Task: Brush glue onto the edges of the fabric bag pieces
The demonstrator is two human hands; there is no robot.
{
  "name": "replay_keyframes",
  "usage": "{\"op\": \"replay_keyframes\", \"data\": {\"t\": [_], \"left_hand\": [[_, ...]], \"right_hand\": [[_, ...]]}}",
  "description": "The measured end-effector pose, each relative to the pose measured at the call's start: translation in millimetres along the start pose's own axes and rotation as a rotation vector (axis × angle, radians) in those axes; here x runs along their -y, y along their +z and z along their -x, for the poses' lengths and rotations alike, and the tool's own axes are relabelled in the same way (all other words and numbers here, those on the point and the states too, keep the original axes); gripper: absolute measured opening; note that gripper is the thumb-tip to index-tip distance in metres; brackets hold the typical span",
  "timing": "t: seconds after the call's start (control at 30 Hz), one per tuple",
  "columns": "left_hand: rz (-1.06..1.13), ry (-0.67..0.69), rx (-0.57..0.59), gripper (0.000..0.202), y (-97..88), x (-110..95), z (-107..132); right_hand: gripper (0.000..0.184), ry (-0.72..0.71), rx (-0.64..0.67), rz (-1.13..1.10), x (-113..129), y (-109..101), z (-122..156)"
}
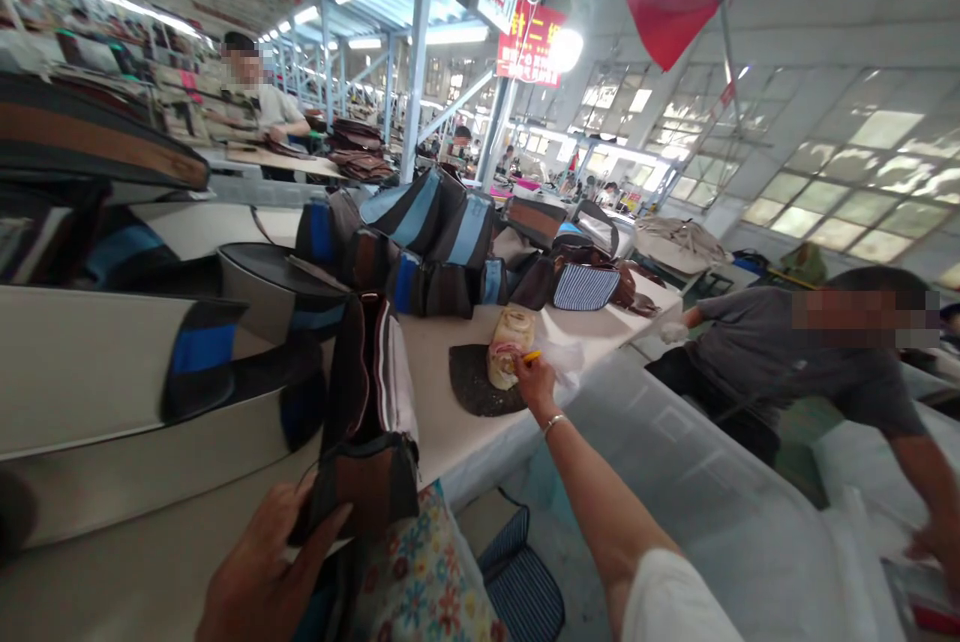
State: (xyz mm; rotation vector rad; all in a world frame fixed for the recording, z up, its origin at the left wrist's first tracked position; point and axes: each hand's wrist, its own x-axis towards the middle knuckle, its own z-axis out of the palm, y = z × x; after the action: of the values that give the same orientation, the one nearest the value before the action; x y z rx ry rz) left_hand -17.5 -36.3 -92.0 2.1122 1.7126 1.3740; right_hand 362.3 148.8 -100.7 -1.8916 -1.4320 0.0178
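Now: left hand (259,572) at lower left of frame, fingers closed around the dark brown bag (367,442) standing at the table (450,422) edge | right hand (534,377) at centre, fingers pinching a yellow pen (531,357) beside a wrapped bundle (510,347) on a dark pad (472,384).

Left hand (262,577) low in front, gripping a dark brown bag (367,452) at its lower edge. Right hand (534,377) stretched out to the white table (450,422), pinching a yellow pen (531,357) beside a bundle (510,347) on a dark round patch (472,384). Striped bags (427,242) heaped behind. Another person (817,362) bent over at right.
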Motion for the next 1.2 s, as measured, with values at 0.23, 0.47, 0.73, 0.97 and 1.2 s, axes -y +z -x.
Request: {"op": "replay_keyframes", "data": {"t": [0.23,0.47,0.73,0.97,1.2], "left_hand": [[0.103,0.012,0.010,0.026,-5.0,-8.6,-21.5],[0.125,-0.044,-0.026,0.027,-19.6,-17.4,-53.2],[0.207,-0.076,-0.019,0.031,-18.3,-29.7,-82.7],[0.369,-0.109,0.183,0.028,-37.2,-49.6,-95.4],[0.485,-0.130,0.226,0.040,-26.7,-59.8,-89.7]], "right_hand": [[0.065,0.002,0.008,-0.251,-17.0,-5.2,18.2],[0.057,-0.074,0.011,-0.328,-32.6,-27.1,35.3],[0.009,-0.385,0.291,-0.294,-7.8,-38.0,44.9],[0.020,-0.352,0.160,-0.449,33.3,-82.3,43.8],[0.019,-0.294,0.136,-1.099,180.3,-157.7,51.2]]}}
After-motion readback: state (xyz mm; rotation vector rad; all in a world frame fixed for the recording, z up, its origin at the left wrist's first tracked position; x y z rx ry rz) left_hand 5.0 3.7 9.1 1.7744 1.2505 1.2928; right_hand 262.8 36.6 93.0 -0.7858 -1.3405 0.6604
